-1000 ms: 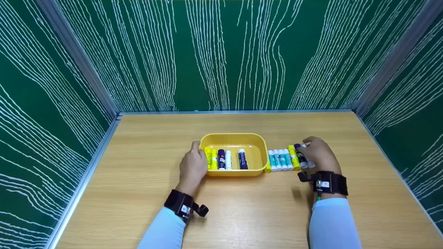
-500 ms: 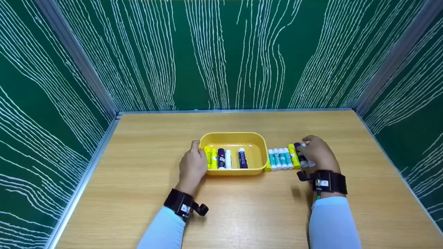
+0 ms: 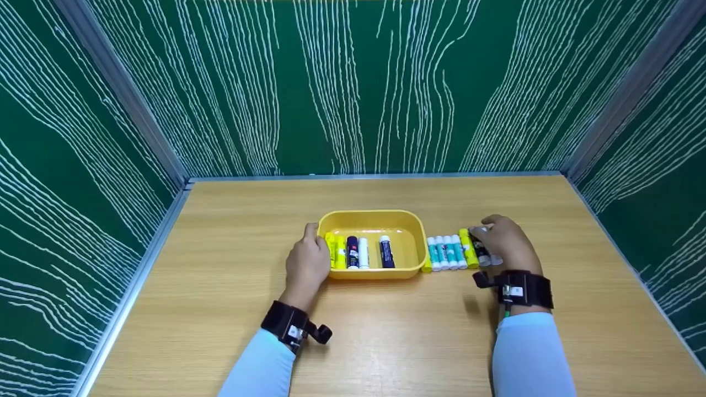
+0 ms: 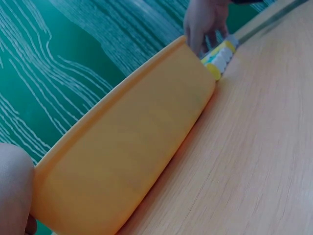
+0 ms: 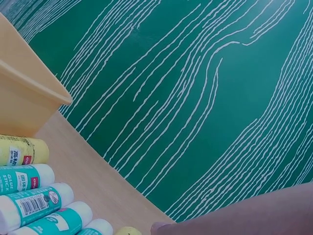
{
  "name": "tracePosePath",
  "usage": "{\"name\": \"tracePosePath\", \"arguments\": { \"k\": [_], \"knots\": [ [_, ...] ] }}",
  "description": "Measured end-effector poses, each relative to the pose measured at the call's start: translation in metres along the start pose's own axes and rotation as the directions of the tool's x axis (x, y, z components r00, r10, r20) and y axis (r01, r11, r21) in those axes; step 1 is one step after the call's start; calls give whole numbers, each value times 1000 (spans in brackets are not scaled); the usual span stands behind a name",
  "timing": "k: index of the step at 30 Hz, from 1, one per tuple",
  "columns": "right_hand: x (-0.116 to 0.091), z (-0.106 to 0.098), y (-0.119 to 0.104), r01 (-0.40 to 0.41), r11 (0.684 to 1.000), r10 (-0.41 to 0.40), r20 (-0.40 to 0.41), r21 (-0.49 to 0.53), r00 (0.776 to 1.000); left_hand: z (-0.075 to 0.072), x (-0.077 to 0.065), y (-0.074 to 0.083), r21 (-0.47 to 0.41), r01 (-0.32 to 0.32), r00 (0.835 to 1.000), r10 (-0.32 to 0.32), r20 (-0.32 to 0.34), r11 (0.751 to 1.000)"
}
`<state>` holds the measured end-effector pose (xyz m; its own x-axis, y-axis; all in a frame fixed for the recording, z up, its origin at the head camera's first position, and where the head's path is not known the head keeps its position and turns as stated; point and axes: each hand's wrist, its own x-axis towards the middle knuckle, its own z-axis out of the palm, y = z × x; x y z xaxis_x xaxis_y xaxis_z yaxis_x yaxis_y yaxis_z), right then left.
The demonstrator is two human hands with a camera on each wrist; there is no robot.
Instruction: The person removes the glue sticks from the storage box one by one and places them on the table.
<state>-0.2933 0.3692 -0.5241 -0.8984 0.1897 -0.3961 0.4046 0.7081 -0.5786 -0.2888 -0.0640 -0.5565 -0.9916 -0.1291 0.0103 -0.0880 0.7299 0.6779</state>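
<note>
My left hand [image 3: 308, 263] grips the left end of a yellow plastic box [image 3: 370, 274]; in the left wrist view its outer wall [image 4: 127, 142] fills the middle. Inside lie two yellow glue sticks [image 3: 341, 253], a dark blue one [image 3: 352, 253], a white one [image 3: 363, 253] and, apart, another dark blue one [image 3: 387, 253]. My right hand [image 3: 510, 242] is at the right end of a row of glue sticks, its fingers on a dark blue glue stick [image 3: 483, 256] that they partly cover. The underside of that grasp is hidden.
Between box and right hand lie several teal-and-white glue sticks [image 3: 447, 253] side by side, with a yellow one [image 3: 469, 251] on their right. Another yellow glue stick [image 5: 24, 151] touches or nearly touches the box. Green walls [image 3: 331, 82] enclose the wooden table [image 3: 386, 331].
A finger or thumb of my right hand has shifted slightly over the dark cap, covering it more. The left hand and box hold still.
</note>
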Motion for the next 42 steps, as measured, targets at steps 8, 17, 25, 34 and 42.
{"name": "tracePosePath", "arguments": {
  "k": [8,17,25,34,42],
  "knots": [
    [-1,0,-2,53,998,-52,-62,19,997,-1,0,1,-7,1,1000,-1,7,1000],
    [-6,4,-26,128,991,-122,-123,37,985,0,1,0,-12,11,1000,-11,10,1000],
    [-16,10,-52,204,978,-194,-152,51,969,1,0,2,0,9,1000,-9,-6,1000],
    [-29,18,-77,280,956,-263,-163,87,951,0,0,1,10,1,1000,-1,-12,1000],
    [-41,55,-112,380,923,-372,-102,64,922,0,0,2,-5,25,1000,-25,4,1000]
  ]
}}
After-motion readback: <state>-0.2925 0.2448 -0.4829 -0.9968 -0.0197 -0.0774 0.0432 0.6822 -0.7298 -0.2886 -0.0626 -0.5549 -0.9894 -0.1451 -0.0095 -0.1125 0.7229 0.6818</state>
